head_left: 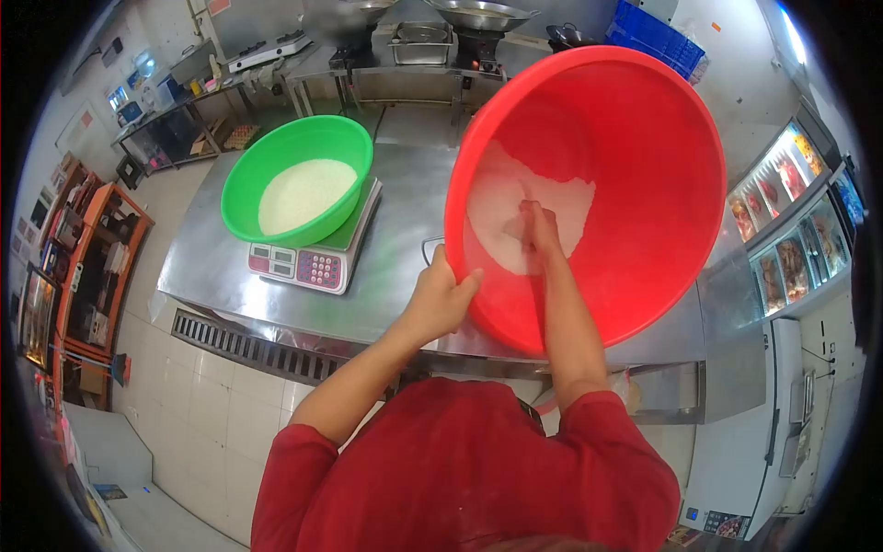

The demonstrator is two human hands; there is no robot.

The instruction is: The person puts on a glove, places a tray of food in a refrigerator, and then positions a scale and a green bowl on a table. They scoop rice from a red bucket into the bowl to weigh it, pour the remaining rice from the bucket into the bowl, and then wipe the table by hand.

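Two plastic vessels stand out, one large red tub [658, 221] at 2 o'clock from the middle of the view and one smaller green basin [253, 179] at 10 o'clock, each holding one heap of white grains [313, 189]. One digital scale [322, 270] sits under the green basin on the single metal worktop [400, 207]. The red tub is tilted, its mouth turned up and towards the person; the long axis of its rim runs roughly from 1 to 7 o'clock, and its heap lies toward its 9 o'clock side. Its underside is hidden, so how it rests cannot be told. The green basin's longer axis runs from 2 to 8 o'clock. Two bare hands are at the red tub: the left hand [445, 294] is curled around the rim at its 8 o'clock, while the right hand [543, 225] reaches inside to the grains, its blurred fingers leaving their spread, and any grains held, impossible to tell. Beyond are one blue crate [648, 39] at 1 o'clock and one long drain grate [253, 346] at 8 o'clock.
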